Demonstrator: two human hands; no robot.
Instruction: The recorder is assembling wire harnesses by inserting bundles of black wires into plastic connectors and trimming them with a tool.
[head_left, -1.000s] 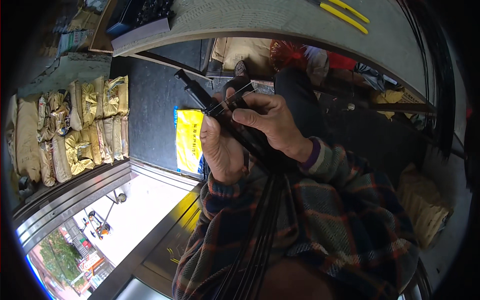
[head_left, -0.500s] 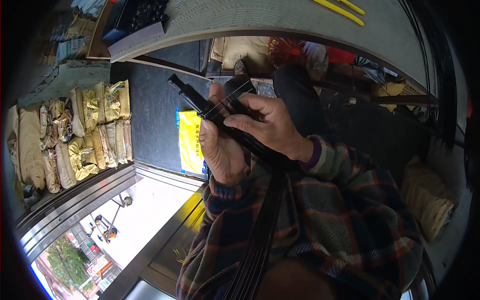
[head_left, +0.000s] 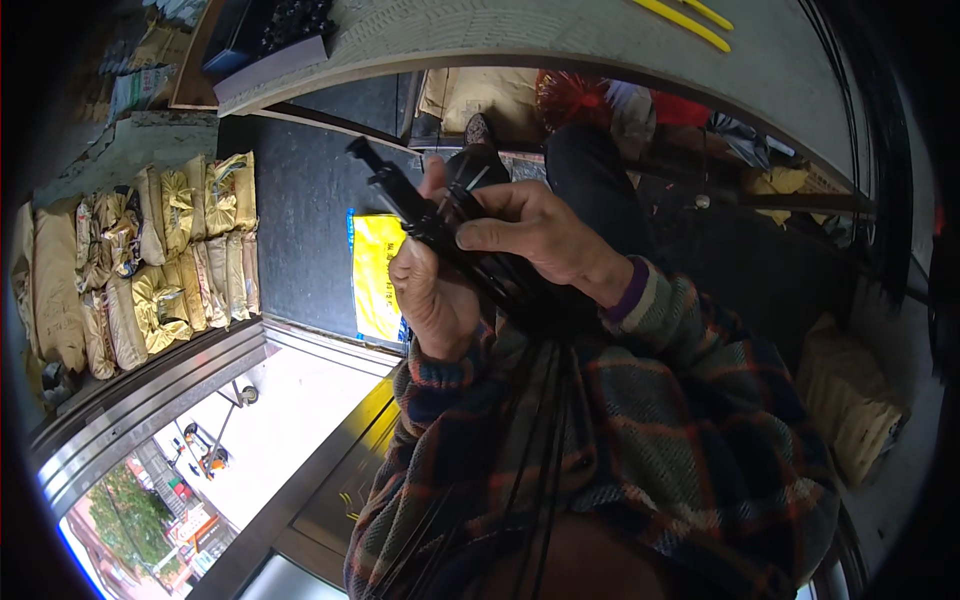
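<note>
1. Yellow bag on the dark floor: a vertical column of dark printed characters runs down its right side, slightly blurred.
2. Signboard beyond the doorway, lower left: orange-red and white, with marks like lettering, too small to read.
3. Wrapped package at upper left: teal-green print on a pale ground, blurred past reading.
4. Brown paper parcel at far left: faint dark marks, illegible.
5. Brown carton under the bench, right: small dark print, too indistinct to make out.
</note>
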